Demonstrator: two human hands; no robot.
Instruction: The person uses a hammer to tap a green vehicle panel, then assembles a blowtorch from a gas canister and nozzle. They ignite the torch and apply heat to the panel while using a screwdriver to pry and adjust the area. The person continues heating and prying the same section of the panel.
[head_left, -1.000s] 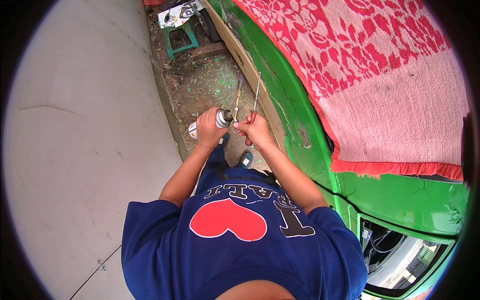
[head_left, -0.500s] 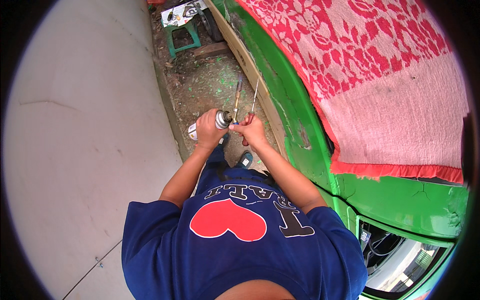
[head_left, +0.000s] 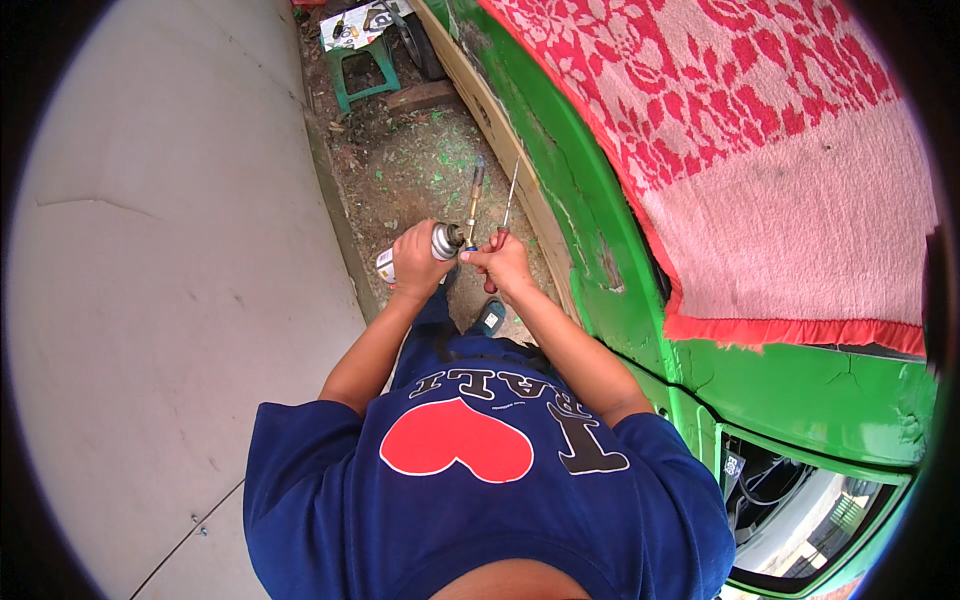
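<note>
My left hand [head_left: 416, 262] is wrapped round a white and silver gas canister [head_left: 386, 265] lying roughly sideways. A brass blowtorch head [head_left: 473, 200] is fitted to the canister, its tube pointing away from me and its tip bluish. Closed round the dark red handle of a screwdriver [head_left: 501, 238] is my right hand [head_left: 510, 266], and the long metal shaft points away beside the torch tube. The thumb and finger of that hand also meet at the blue part at the torch's base. Whether a flame burns at the tip I cannot tell.
A green vehicle body [head_left: 640, 310] with worn paint stands on the right, partly under a red and pink towel [head_left: 770, 200]. Along it runs a tan strip [head_left: 500, 130]. A pale wall [head_left: 180, 250] rises on the left. Farther off are a green stool [head_left: 365, 75] and a wheel [head_left: 422, 50].
The view has shifted slightly, so the towel and stool sit a little differently. Both hands keep their hold on the blowtorch and screwdriver, almost unmoved.
</note>
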